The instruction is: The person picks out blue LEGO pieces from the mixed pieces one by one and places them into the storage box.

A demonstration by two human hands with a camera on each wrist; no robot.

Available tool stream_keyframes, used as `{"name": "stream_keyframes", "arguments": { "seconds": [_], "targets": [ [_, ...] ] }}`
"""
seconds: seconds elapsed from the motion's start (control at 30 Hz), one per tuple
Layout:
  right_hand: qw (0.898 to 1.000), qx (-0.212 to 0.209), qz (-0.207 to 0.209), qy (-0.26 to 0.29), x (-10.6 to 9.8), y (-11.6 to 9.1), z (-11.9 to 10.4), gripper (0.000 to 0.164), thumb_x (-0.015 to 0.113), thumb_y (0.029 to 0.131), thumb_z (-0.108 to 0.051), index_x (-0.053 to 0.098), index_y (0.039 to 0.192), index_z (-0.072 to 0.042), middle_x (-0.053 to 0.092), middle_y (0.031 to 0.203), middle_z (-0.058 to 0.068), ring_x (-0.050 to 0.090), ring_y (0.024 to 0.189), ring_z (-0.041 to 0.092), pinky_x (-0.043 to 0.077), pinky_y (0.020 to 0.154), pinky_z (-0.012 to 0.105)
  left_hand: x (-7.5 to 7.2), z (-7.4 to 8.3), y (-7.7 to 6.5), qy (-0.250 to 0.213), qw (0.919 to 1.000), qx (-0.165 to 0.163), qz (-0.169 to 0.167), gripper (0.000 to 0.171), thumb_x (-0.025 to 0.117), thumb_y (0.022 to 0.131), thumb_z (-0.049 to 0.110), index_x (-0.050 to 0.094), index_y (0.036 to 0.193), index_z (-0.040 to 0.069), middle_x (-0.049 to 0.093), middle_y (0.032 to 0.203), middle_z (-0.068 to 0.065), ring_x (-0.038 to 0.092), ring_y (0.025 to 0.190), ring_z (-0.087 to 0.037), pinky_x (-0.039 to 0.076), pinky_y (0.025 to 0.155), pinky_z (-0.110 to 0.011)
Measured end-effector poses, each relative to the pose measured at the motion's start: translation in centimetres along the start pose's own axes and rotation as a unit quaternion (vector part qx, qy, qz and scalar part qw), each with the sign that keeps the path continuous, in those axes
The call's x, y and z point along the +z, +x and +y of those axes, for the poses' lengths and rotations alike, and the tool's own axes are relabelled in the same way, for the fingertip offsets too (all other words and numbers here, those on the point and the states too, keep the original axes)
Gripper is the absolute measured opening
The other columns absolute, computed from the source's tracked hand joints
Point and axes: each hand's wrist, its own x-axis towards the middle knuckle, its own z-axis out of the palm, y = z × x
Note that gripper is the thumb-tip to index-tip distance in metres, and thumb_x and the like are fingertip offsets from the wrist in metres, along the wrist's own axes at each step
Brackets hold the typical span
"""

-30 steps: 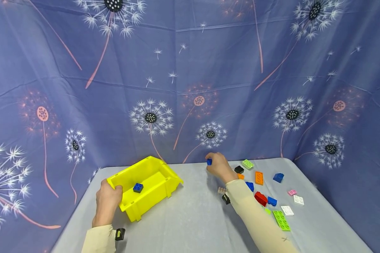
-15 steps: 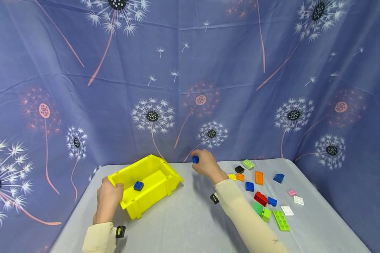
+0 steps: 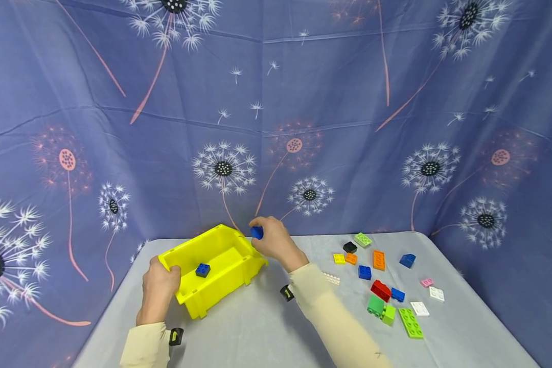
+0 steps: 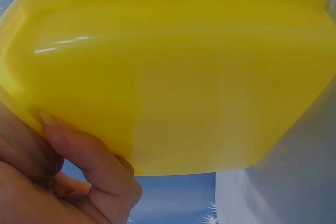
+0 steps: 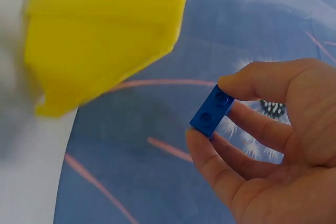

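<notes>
A yellow plastic bin stands angled on the left half of the table. My left hand grips its near left rim, with the thumb over the edge; the left wrist view shows fingers curled at the yellow wall. Inside the bin lies one blue brick. My right hand pinches another, small blue brick between thumb and fingertips, two studs showing. That hand is raised at the bin's far right corner, close beside the rim.
Several loose bricks lie spread over the right half of the table, among them a red brick, a long lime brick, an orange brick and a black brick. A patterned blue cloth hangs behind the table.
My right hand has carried the small blue brick leftward from near the loose bricks to the bin's right end. The left hand keeps its grip on the bin, which stays in place.
</notes>
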Motion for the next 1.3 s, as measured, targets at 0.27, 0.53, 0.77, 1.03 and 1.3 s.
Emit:
{"name": "stream_keyframes", "arguments": {
  "seconds": [0.27,0.53,0.77,1.03,1.3],
  "targets": [
    [1.0,-0.023,-0.007,0.003,1.3,0.1,-2.4,0.04,0.067,0.083,-0.022,0.061,0.123,-0.02,0.056,0.116,0.005,0.054,0.097,0.019,0.049,0.077,0.031,-0.1,0.1,-0.1,0.001,1.0,0.003,-0.002,0.064,0.046,0.09,0.017,0.018,0.14,-0.012,0.047,0.106,-0.034,0.056,0.079,-0.033,0.046,0.057,-0.034],
    [0.999,-0.037,-0.019,0.007,1.9,-0.2,-4.5,0.042,0.066,0.083,-0.021,0.06,0.125,-0.019,0.056,0.117,0.005,0.053,0.089,0.015,0.047,0.069,0.025,-0.1,0.0,-0.1,0.0,1.0,0.009,-0.001,0.063,0.046,0.089,0.016,0.019,0.138,-0.013,0.048,0.104,-0.034,0.056,0.076,-0.033,0.046,0.054,-0.033],
    [0.999,-0.039,-0.028,-0.003,2.5,-0.3,-5.8,0.042,0.066,0.083,-0.023,0.059,0.124,-0.021,0.055,0.116,0.005,0.051,0.083,0.013,0.046,0.065,0.022,-0.1,-0.1,-0.1,0.002,1.0,0.008,-0.001,0.063,0.046,0.09,0.018,0.019,0.139,-0.012,0.048,0.106,-0.033,0.056,0.079,-0.033,0.046,0.057,-0.034],
    [0.998,-0.052,-0.021,-0.005,2.8,-0.3,-6.2,0.041,0.066,0.082,-0.02,0.061,0.122,-0.02,0.056,0.113,0.003,0.05,0.082,0.013,0.046,0.062,0.021,-0.2,0.0,0.0,0.0,0.9999,0.013,0.002,0.062,0.045,0.09,0.018,0.021,0.138,-0.012,0.049,0.104,-0.031,0.055,0.076,-0.032,0.045,0.056,-0.033],
    [0.997,-0.072,-0.021,-0.01,3.1,-0.1,-7.0,0.041,0.066,0.081,-0.02,0.061,0.122,-0.018,0.058,0.112,0.002,0.05,0.083,0.012,0.045,0.063,0.022,-0.3,0.0,0.0,0.001,0.9999,0.008,-0.01,0.064,0.046,0.09,0.018,0.019,0.139,-0.013,0.048,0.105,-0.033,0.055,0.079,-0.033,0.045,0.057,-0.034]
  ]
}}
